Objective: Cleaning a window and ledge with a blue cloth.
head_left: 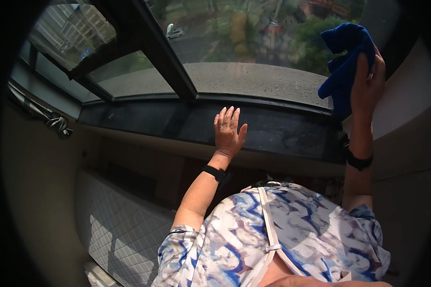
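A dark blue cloth (345,64) is bunched in my right hand (368,83), held up at the right end of the window glass (254,38). My fingers are closed round its right side, and a fold of it hangs down toward the sill. My left hand (229,126) is over the dark windowsill (282,129), fingers stretched out and palm down, with nothing in it. Whether its palm presses on the sill or hovers just above cannot be told. Both wrists carry black bands.
A black frame post (165,52) divides the window, with a smaller framed pane (129,74) at the left. Below the sill on the left lies a quilted mattress (124,234). A tied grey curtain (43,112) hangs at the far left. A pale wall (407,91) stands close on my right.
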`<state>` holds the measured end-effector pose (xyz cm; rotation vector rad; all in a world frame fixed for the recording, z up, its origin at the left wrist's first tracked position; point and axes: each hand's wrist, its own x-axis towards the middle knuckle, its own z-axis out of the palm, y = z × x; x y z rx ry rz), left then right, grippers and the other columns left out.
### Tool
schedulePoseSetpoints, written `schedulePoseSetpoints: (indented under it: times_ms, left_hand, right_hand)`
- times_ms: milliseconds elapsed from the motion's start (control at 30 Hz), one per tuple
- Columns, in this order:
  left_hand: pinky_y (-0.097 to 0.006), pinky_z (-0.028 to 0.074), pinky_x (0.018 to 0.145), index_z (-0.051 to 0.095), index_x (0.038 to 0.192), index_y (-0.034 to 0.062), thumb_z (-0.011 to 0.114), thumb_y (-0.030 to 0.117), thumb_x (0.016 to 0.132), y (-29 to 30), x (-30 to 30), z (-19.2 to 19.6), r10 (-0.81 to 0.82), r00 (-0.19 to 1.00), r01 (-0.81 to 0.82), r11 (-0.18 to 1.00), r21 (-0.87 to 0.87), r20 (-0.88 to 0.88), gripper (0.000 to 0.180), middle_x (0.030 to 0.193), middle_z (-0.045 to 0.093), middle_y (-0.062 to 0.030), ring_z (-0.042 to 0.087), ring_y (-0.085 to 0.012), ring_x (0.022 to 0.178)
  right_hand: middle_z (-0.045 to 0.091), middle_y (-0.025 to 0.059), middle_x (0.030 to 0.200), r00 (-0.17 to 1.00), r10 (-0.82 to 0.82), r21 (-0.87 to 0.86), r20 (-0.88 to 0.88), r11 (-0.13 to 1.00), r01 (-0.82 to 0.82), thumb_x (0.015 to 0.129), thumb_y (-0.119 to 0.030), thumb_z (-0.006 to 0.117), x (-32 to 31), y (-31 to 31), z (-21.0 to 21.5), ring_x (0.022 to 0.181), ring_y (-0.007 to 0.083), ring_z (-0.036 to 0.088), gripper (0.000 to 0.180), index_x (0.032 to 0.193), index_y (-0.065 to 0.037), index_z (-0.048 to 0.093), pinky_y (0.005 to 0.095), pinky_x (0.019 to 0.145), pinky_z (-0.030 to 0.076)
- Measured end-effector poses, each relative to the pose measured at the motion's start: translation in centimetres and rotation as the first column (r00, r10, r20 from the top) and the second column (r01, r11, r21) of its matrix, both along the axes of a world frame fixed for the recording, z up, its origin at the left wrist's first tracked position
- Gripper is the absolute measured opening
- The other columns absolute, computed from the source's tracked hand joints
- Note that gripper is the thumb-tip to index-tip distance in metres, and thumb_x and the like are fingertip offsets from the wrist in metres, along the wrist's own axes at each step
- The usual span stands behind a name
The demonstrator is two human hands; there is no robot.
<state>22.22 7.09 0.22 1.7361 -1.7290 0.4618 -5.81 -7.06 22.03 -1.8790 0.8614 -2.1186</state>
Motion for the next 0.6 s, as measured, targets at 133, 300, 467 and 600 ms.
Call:
schedulePoseSetpoints:
  times_ms: [133,300,467,600]
  left_hand:
    - [-0.050,0.029,0.109,0.052,0.132,0.0064,0.050,0.039,0.094,-0.1,-0.1,-0.1,-0.002,1.000,0.002,1.000,0.027,0.004,0.050,0.132,0.052,-0.0142,0.041,-0.0334,0.129]
    - [-0.048,0.030,0.108,0.052,0.131,0.0051,0.050,0.037,0.094,0.0,-0.3,0.4,0.010,1.000,-0.010,0.999,0.032,0.006,0.049,0.130,0.053,-0.0138,0.043,-0.0333,0.128]
    - [-0.046,0.031,0.107,0.053,0.130,0.0044,0.050,0.037,0.094,0.0,-0.1,0.4,0.013,1.000,-0.013,0.999,0.034,0.016,0.049,0.130,0.054,-0.0133,0.044,-0.0332,0.127]
    - [-0.047,0.031,0.108,0.054,0.130,0.0057,0.050,0.039,0.094,-0.2,-0.2,0.4,0.006,1.000,-0.008,0.998,0.054,0.031,0.049,0.131,0.054,-0.0137,0.043,-0.0337,0.128]
  right_hand:
    - [0.053,0.0180,0.131,0.928,-0.371,-0.473,-0.045,0.826,0.307,0.092,-0.022,0.064,-0.6,-4.9,3.1,0.116,0.0277,0.056,0.029,0.112,-0.002,0.059,0.0380,0.096,0.045]
    - [0.053,0.0197,0.133,0.760,-0.623,-0.695,-0.184,0.629,0.348,0.087,-0.020,0.069,0.7,-7.6,2.5,0.123,0.0373,0.050,0.033,0.111,-0.001,0.056,0.0466,0.102,0.040]
    - [0.043,0.0179,0.143,0.737,-0.531,-0.629,-0.418,0.754,0.187,0.082,-0.024,0.070,2.5,-6.9,-2.6,0.135,0.0337,0.039,0.041,0.118,-0.009,0.060,0.0460,0.109,0.032]
    - [0.038,0.0064,0.150,0.556,-0.471,-0.543,-0.685,0.839,0.041,0.077,-0.030,0.071,5.6,-5.0,-6.6,0.139,0.0210,0.035,0.046,0.122,-0.023,0.060,0.0401,0.119,0.017]
